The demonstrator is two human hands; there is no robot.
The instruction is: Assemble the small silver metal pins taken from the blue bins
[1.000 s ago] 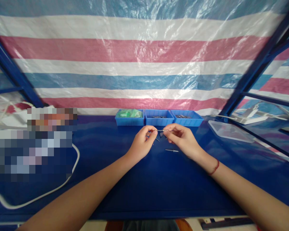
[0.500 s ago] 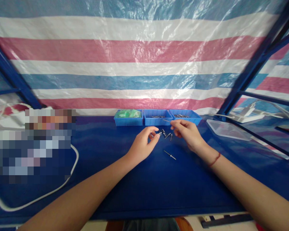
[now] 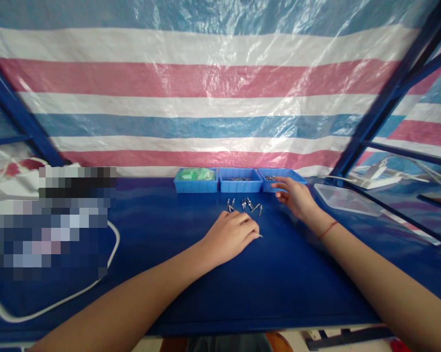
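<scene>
My left hand [image 3: 232, 235] lies knuckles up on the blue table [image 3: 213, 288], fingers curled down over a thin metal pin whose tip [image 3: 260, 236] sticks out at the fingertips. Just beyond it several small metal rivets [image 3: 244, 205] lie scattered on the table. My right hand [image 3: 294, 196], with a red string at the wrist, reaches with fingers stretched out to the right blue bin [image 3: 279, 177] holding metal parts; nothing shows in it. The middle blue bin [image 3: 240, 180] also holds metal parts, and the left blue bin [image 3: 196, 179] holds green pieces.
A white cable [image 3: 59, 300] loops across the table's left side beside a blurred-out patch. A clear plastic lid [image 3: 343, 199] lies at the right. A striped tarp [image 3: 213, 88] hangs behind the bins, framed by blue metal posts [image 3: 384, 102].
My hands have separated. The right hand carried its pin away to the right bin and now shows empty. The left hand dropped onto the pin that lay on the table.
</scene>
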